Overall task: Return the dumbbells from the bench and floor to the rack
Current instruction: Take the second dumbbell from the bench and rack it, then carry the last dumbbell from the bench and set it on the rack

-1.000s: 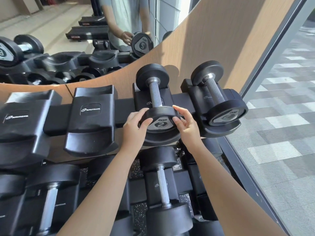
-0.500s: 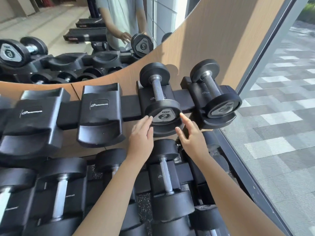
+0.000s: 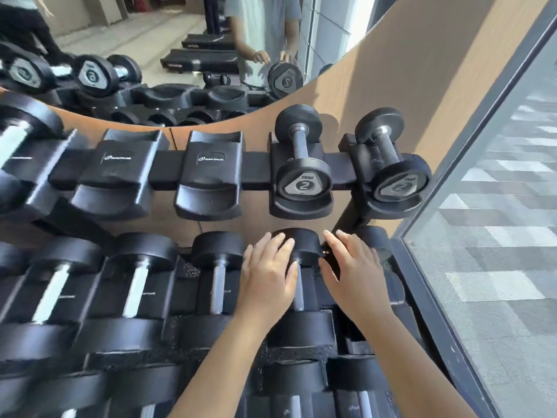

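"2" on dumbbell [image 3: 303, 184]; "nautilus" on empty cradle [image 3: 211, 173].

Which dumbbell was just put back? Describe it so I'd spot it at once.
Find the top row of the rack, under the round mirror. Two empty cradles sit beside two loaded ones near the window. It is the left dumbbell of that pair, its end cap plainly marked 2, directly above both open hands.

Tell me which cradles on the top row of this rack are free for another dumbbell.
Two top-row cradles are bare: one and its neighbour, just left of the dumbbell marked 2. The right end is taken by that one and another dumbbell. The lower row is packed, with the left hand and right hand over it.
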Motion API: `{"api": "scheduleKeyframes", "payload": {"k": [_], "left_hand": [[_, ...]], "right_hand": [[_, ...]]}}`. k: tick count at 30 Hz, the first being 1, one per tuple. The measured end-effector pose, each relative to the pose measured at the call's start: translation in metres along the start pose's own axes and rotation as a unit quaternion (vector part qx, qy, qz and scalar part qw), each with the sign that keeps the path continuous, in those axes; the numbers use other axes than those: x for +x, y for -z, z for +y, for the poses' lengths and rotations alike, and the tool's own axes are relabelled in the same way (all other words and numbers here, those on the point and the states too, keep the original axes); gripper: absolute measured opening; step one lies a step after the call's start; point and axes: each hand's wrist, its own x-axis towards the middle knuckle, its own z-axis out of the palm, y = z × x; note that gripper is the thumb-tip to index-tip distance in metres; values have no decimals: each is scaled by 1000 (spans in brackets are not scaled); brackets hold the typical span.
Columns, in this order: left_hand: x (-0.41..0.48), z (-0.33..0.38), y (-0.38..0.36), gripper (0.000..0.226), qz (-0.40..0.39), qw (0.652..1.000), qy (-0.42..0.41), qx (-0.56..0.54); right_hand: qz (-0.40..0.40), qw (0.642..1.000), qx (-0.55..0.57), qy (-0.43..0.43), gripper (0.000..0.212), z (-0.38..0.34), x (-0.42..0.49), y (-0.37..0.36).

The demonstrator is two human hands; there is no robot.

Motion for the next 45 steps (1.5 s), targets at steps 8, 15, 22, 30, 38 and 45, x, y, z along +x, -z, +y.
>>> {"api": "scheduleKeyframes", "payload": {"k": [8, 15, 22, 30, 38, 45], "left_hand": [[-57, 47, -1, 36, 72, 993, 87, 42], [-118, 52, 20, 33, 107, 977, 162, 91], [-194, 51, 54, 34, 145, 951, 235, 139], [-345, 74, 110, 34, 205, 876, 388, 202], [-536, 149, 148, 34, 252, 777, 510, 271], [-700, 239, 162, 35, 308, 667, 624, 267]], "right_hand": [[-29, 995, 18, 96, 45, 12, -39, 26], [-57, 978, 55, 191, 45, -12, -73, 25], [-64, 937, 124, 319, 41, -64, -128, 14], [-174, 866, 159, 441, 45, -137, -246, 23], [-240, 757, 201, 574, 40, -181, -418, 68], [-279, 651, 215, 672, 38, -200, -581, 113]]}}
